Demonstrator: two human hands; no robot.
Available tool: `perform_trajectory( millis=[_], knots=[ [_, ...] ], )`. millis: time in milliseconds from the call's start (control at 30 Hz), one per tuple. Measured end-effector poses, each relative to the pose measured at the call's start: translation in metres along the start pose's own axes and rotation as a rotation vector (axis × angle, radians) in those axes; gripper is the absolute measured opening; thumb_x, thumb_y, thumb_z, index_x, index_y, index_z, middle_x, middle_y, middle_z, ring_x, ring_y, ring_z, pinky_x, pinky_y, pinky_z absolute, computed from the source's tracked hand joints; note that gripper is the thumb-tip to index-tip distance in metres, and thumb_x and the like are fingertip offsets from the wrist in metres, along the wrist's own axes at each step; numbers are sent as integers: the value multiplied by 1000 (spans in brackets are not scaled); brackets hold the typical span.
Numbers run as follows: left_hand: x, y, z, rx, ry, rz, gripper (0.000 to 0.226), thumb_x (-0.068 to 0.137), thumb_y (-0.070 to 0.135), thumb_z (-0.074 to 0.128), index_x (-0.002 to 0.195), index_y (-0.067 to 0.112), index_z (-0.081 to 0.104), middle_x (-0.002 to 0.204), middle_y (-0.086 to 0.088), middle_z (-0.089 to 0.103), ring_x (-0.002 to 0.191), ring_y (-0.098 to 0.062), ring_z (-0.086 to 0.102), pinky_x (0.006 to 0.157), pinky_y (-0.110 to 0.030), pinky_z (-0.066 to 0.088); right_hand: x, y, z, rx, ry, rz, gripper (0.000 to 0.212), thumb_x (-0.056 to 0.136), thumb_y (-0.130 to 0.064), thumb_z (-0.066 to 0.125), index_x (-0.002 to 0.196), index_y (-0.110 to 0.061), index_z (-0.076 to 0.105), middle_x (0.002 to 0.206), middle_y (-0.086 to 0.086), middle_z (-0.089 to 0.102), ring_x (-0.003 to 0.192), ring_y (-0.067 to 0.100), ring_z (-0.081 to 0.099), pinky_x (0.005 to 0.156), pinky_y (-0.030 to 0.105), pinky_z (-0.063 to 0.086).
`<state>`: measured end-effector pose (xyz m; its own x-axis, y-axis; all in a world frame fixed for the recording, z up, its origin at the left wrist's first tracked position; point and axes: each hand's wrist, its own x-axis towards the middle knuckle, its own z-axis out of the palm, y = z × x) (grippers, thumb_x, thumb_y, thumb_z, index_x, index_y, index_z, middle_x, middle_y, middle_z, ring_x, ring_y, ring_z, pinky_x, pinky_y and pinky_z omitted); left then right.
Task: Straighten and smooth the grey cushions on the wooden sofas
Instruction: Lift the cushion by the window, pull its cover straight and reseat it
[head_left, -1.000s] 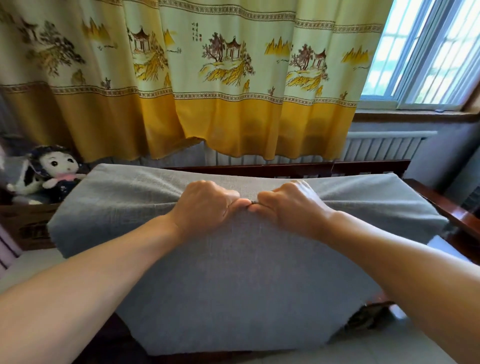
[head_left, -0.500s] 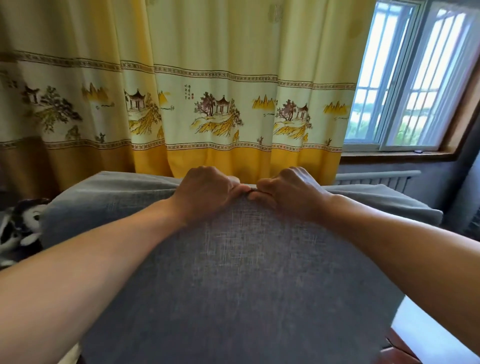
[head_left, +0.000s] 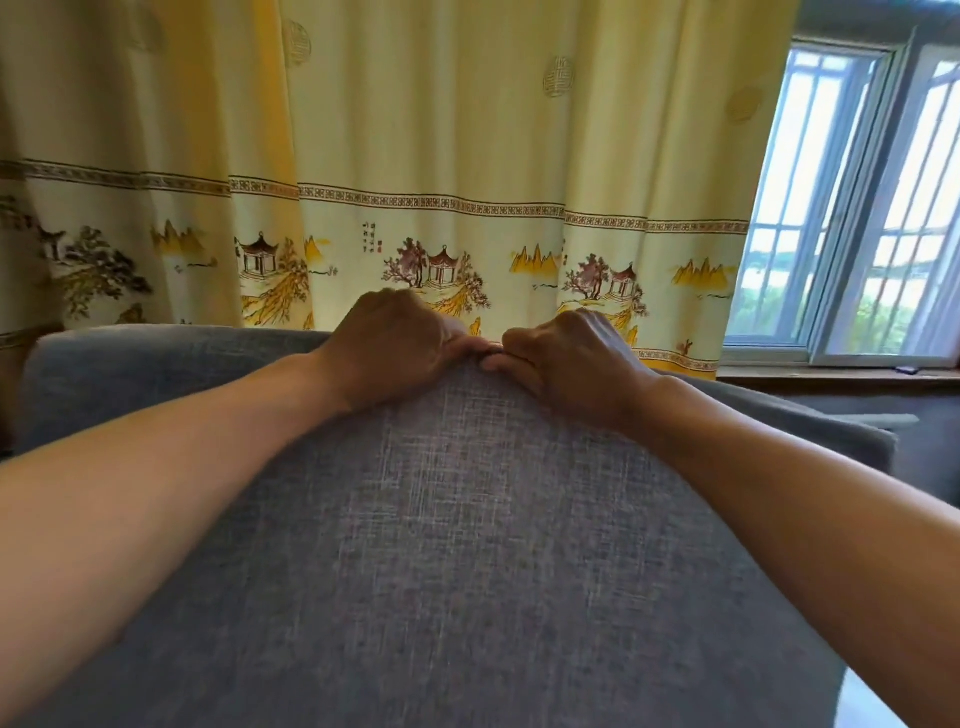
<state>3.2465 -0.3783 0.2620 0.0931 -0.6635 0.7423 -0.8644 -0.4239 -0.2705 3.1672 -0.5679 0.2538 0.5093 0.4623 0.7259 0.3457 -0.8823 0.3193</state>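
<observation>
A large grey woven cushion (head_left: 467, 545) is held up on edge in front of me and fills the lower half of the view. My left hand (head_left: 395, 348) grips its top edge at the middle, fingers curled over the fabric. My right hand (head_left: 566, 358) grips the same edge right beside it, thumbs nearly touching. Both forearms stretch across the cushion's near face. The wooden sofa is hidden behind the cushion.
A yellow and cream curtain (head_left: 415, 182) with pagoda prints hangs close behind the cushion. A window (head_left: 852, 208) with a dark sill (head_left: 836, 375) is at the right. A pale strip of floor (head_left: 872, 712) shows at the bottom right.
The cushion has been lifted higher and closer to me, with both hands keeping their grip on its top edge. The doll, sofa frame and radiator have dropped out of sight.
</observation>
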Motion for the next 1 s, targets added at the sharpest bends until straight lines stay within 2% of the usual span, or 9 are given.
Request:
perform_trajectory(
  millis=[67, 167, 300, 400, 533, 733, 833, 1000],
  knots=[
    [11, -7, -9, 26, 14, 12, 63, 92, 55, 31, 64, 11, 66, 49, -7, 59, 41, -17, 45, 52, -23, 35, 13, 6, -8, -4, 42, -12, 41, 93, -47, 46, 62, -20, 49, 48, -11, 34, 35, 0, 23, 50, 10, 23],
    [26, -20, -30, 53, 61, 4, 71, 89, 61, 23, 81, 12, 74, 64, -13, 68, 53, -26, 58, 56, -27, 38, 40, 3, -30, -81, 8, 2, 41, 94, -52, 43, 65, -23, 44, 51, -6, 31, 44, 14, 32, 54, 25, 31],
    [29, -22, -52, 2, 130, 25, 65, 91, 56, 29, 73, 10, 71, 62, -13, 66, 48, -18, 41, 57, -26, 33, 62, -10, -57, -182, -120, 22, 38, 95, -51, 42, 70, -23, 40, 55, 1, 37, 54, 21, 36, 59, 29, 29],
    [23, -15, -54, -16, 126, 0, 73, 87, 62, 21, 86, 13, 75, 70, -11, 70, 55, -20, 49, 59, -26, 37, 58, -16, -62, -229, -97, -19, 43, 94, -53, 43, 66, -19, 47, 54, 12, 52, 49, 23, 40, 57, 28, 29],
    [11, -2, -53, -46, 163, -36, 84, 81, 68, 11, 90, 14, 75, 72, -12, 70, 65, -28, 62, 63, -32, 47, 45, -24, -67, -280, -58, -57, 56, 91, -56, 34, 67, -12, 57, 50, 12, 55, 43, 29, 53, 53, 25, 29],
    [23, 24, -63, -88, 223, 8, 63, 89, 59, 30, 79, 13, 71, 71, -14, 68, 71, -32, 63, 64, -30, 37, 34, -27, -100, -318, -64, -73, 47, 93, -53, 34, 62, -19, 42, 49, 11, 54, 41, 29, 52, 52, 25, 31],
    [28, 35, -53, -115, 251, -5, 53, 96, 52, 38, 83, 12, 71, 77, -16, 69, 76, -33, 64, 66, -32, 38, 22, -19, -106, -355, -53, -70, 50, 93, -51, 37, 63, -13, 51, 49, 8, 56, 39, 26, 53, 51, 23, 31],
    [10, 59, 13, -171, 86, -57, 56, 95, 53, 31, 85, 13, 69, 76, -13, 68, 74, -29, 64, 63, -30, 42, -33, 1, -62, -321, -195, -26, 54, 94, -53, 32, 64, -14, 55, 49, 1, 57, 37, 16, 52, 49, 20, 35]
  ],
)
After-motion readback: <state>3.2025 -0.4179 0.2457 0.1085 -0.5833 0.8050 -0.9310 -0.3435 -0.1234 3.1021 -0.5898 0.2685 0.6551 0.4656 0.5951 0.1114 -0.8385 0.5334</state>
